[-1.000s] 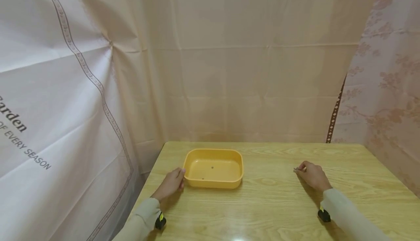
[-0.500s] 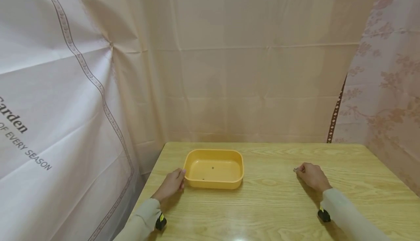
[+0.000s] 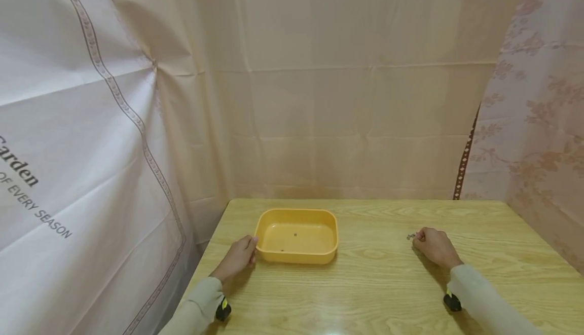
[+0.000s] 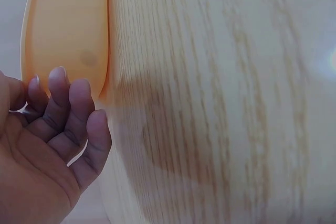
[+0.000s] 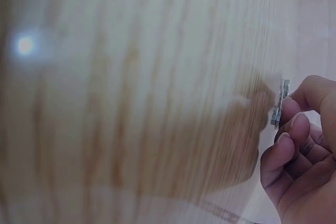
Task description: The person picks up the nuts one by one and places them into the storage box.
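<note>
At the right hand (image 3: 433, 248), curled fingertips (image 5: 290, 107) pinch small metal pieces (image 5: 279, 107) just off the wooden table (image 3: 378, 284). They look tiny, hard and slippery, so a firm, low pinch seems wise. Well to the left of that grip sits the orange tray (image 3: 296, 235), smooth rounded plastic with 2 dark specks inside. Relaxed and gripping nothing, the left hand (image 3: 238, 258) rests its fingers against the tray's near-left corner, steadying it.
</note>
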`<state>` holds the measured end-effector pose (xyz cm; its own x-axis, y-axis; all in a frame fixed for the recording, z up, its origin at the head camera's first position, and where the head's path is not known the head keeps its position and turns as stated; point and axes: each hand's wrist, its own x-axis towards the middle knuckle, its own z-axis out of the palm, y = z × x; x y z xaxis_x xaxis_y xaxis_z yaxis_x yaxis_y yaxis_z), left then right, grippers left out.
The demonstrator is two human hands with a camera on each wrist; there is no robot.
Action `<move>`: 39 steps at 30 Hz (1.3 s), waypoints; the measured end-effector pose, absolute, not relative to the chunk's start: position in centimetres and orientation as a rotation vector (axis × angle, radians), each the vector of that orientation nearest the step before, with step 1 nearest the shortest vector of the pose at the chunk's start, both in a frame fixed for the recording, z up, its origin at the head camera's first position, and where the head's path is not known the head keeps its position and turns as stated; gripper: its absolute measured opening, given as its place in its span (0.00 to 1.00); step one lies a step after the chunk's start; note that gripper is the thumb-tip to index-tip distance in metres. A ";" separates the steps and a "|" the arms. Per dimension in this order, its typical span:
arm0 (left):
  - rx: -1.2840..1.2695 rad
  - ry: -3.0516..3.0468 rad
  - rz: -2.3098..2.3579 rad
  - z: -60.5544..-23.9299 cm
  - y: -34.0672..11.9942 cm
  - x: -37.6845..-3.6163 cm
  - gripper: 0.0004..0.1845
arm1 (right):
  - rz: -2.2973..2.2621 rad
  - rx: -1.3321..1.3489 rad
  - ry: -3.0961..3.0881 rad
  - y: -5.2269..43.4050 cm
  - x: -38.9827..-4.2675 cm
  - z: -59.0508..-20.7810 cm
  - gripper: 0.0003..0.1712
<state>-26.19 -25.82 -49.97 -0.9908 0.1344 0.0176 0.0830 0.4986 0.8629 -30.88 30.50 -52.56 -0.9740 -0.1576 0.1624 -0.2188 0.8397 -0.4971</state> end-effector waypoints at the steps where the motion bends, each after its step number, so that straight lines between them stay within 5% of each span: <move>1: 0.193 2.677 1.533 -49.9 -25.8 -26.2 0.18 | 0.809 0.293 -2.899 30.5 -30.8 -52.5 0.08; 39: 0.191 2.683 1.526 -50.3 -25.9 -26.3 0.19 | 0.886 0.279 -2.835 29.1 -30.4 -52.3 0.08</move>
